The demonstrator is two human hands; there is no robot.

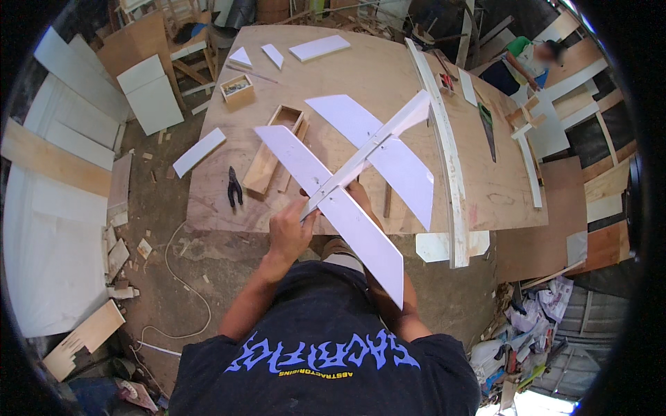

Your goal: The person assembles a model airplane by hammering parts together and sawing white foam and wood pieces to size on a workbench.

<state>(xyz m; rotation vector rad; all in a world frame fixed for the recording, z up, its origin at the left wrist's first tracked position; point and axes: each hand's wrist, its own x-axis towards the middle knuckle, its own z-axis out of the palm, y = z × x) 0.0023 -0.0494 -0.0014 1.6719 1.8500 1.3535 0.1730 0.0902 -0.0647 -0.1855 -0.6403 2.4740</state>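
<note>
A white wooden assembly [361,157] slants over the worktable: a narrow strip crossed by two slant-ended boards. My left hand [290,232] is closed around the strip's near end. Beside the junction with the near board [366,241], my right hand [361,199] grips the assembly from the other side, its fingers partly hidden. The far board [406,177] lies farther along the strip. Whether the far end rests on the tabletop I cannot tell. Partly under the near board stands a long open wooden box [266,170]. Black-handled pliers [234,188] lie left of it.
On the plywood worktable [319,76] are a small box of hardware [239,96], loose white pieces [319,48], a long pale beam [449,156] and a handsaw [487,132]. Another person [528,64] is at far right. A cable [182,279] crosses the floor.
</note>
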